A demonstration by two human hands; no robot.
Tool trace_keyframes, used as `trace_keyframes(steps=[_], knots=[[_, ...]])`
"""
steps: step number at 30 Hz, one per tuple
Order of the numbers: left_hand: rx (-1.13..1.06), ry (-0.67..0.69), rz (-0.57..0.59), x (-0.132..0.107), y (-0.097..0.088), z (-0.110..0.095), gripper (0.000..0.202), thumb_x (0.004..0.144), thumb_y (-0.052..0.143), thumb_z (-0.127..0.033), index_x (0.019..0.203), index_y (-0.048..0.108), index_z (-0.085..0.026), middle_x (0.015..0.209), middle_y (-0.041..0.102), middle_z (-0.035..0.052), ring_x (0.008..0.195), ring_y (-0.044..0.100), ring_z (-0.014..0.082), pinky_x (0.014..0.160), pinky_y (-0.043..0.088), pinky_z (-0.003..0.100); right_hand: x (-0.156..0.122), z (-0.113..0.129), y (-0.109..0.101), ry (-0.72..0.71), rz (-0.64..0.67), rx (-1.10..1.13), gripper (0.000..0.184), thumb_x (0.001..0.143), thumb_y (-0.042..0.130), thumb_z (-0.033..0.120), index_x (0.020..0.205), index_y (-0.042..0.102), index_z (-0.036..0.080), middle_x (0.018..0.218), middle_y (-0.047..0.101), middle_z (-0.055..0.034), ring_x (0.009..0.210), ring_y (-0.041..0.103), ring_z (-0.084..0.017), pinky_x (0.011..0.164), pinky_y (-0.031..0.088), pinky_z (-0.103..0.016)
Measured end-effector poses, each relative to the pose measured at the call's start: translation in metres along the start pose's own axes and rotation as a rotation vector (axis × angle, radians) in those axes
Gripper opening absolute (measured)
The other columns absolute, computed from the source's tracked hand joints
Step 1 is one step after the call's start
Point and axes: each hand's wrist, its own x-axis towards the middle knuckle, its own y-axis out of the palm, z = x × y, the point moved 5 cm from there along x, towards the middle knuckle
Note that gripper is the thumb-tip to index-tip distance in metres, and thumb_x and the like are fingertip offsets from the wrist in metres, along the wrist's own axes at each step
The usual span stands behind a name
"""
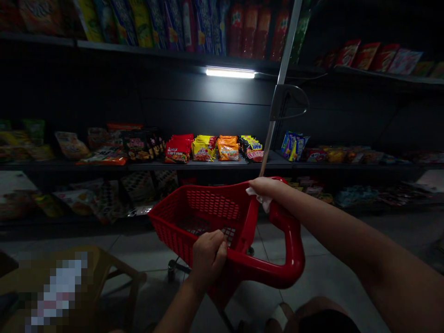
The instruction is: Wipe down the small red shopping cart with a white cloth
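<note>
A red plastic shopping basket [194, 217] on small wheels stands on the tiled floor in front of me, with nothing visible inside it. My left hand [208, 259] is closed around the basket's near rim. My right hand [265, 189] rests on the far right rim by the red handle [291, 245], fingers closed over a white cloth [258, 198] and the lower end of a thin metal pole [277, 92]. The pole rises steeply to the upper shelf and carries a dark looped hook partway up.
Dark store shelves line the wall ahead. The middle shelf [222, 163] holds rows of instant noodle packets [204, 148] under a strip light [231, 72]. Snack bags fill the upper and lower shelves. A wooden stool [104, 273] stands at lower left.
</note>
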Motion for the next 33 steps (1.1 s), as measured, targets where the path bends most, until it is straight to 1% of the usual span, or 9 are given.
trace_keyframes(steps=[5, 10, 12, 15, 18, 20, 24, 28, 33], knots=[[-0.032, -0.032, 0.006, 0.005, -0.005, 0.011, 0.027, 0.094, 0.031, -0.027, 0.069, 0.041, -0.023, 0.069, 0.054, 0.002, 0.07, 0.05, 0.0182, 0.068, 0.034, 0.033, -0.047, 0.046, 0.028, -0.185, 0.422, -0.282, 0.017, 0.087, 0.064, 0.017, 0.103, 0.065, 0.01, 0.098, 0.068, -0.0146, 0.086, 0.069, -0.024, 0.072, 0.053, -0.031], [-0.077, -0.04, -0.001, 0.011, -0.008, 0.025, 0.029, 0.094, 0.031, -0.029, 0.067, 0.04, -0.023, 0.068, 0.052, 0.0011, 0.07, 0.049, 0.0176, 0.067, 0.034, 0.032, -0.091, 0.113, 0.02, -0.526, 0.491, -0.112, 0.023, 0.093, 0.052, 0.017, 0.114, 0.061, 0.016, 0.105, 0.067, -0.0105, 0.086, 0.069, -0.02, 0.068, 0.049, -0.025], [-0.097, -0.043, -0.003, 0.012, -0.009, 0.028, 0.03, 0.094, 0.03, -0.029, 0.067, 0.04, -0.022, 0.068, 0.051, 0.0009, 0.07, 0.049, 0.0175, 0.068, 0.035, 0.031, -0.08, 0.108, 0.018, -0.515, 0.564, -0.035, 0.024, 0.09, 0.055, 0.015, 0.112, 0.063, 0.018, 0.107, 0.068, -0.0078, 0.088, 0.068, -0.018, 0.071, 0.048, -0.023], [-0.112, -0.047, 0.024, 0.012, -0.009, 0.032, 0.03, 0.095, 0.03, -0.031, 0.068, 0.041, -0.022, 0.069, 0.051, 0.001, 0.071, 0.048, 0.0178, 0.069, 0.035, 0.031, -0.042, 0.067, 0.017, -0.317, 0.648, -0.055, 0.028, 0.08, 0.063, 0.008, 0.103, 0.07, 0.021, 0.103, 0.073, -0.0023, 0.093, 0.067, -0.016, 0.078, 0.047, -0.021], [-0.135, -0.057, 0.035, 0.011, -0.008, 0.04, 0.031, 0.096, 0.029, -0.032, 0.069, 0.041, -0.022, 0.069, 0.05, 0.0006, 0.072, 0.048, 0.0177, 0.069, 0.035, 0.031, -0.012, 0.015, 0.005, -0.024, 0.583, -0.187, 0.026, 0.079, 0.058, 0.005, 0.092, 0.075, 0.018, 0.092, 0.075, -0.0063, 0.088, 0.069, -0.021, 0.075, 0.048, -0.026], [-0.151, -0.078, 0.019, 0.011, -0.008, 0.047, 0.032, 0.097, 0.029, -0.033, 0.069, 0.039, -0.023, 0.069, 0.048, 0.0002, 0.071, 0.047, 0.0176, 0.069, 0.035, 0.031, -0.01, 0.0, -0.007, 0.034, 0.517, -0.203, 0.025, 0.081, 0.055, 0.007, 0.094, 0.075, 0.015, 0.092, 0.075, -0.0101, 0.088, 0.069, -0.024, 0.074, 0.049, -0.029], [-0.2, -0.109, 0.004, 0.013, -0.011, 0.061, 0.036, 0.099, 0.027, -0.037, 0.068, 0.04, -0.023, 0.07, 0.048, 0.0003, 0.072, 0.047, 0.0176, 0.07, 0.036, 0.03, -0.048, 0.044, -0.028, -0.305, 0.392, 0.166, 0.036, 0.085, 0.057, 0.012, 0.119, 0.066, 0.021, 0.113, 0.07, -0.0049, 0.098, 0.065, -0.016, 0.08, 0.046, -0.022], [-0.268, -0.157, -0.001, 0.016, -0.018, 0.072, 0.039, 0.099, 0.028, -0.042, 0.069, 0.042, -0.022, 0.072, 0.05, 0.001, 0.074, 0.048, 0.0181, 0.07, 0.039, 0.03, -0.096, 0.09, -0.026, -0.562, 0.466, 0.236, 0.02, 0.093, 0.057, 0.034, 0.1, 0.068, 0.018, 0.09, 0.07, -0.0038, 0.077, 0.062, -0.015, 0.071, 0.042, -0.024], [-0.271, -0.138, 0.077, 0.024, -0.016, 0.073, 0.039, 0.098, 0.028, -0.044, 0.07, 0.043, -0.022, 0.072, 0.049, 0.0004, 0.074, 0.048, 0.0179, 0.071, 0.039, 0.029, -0.087, 0.06, -0.015, -0.502, 0.359, 0.198, 0.03, 0.094, 0.056, 0.046, 0.089, 0.065, 0.018, 0.087, 0.067, -0.0034, 0.078, 0.06, -0.015, 0.07, 0.038, -0.024]])
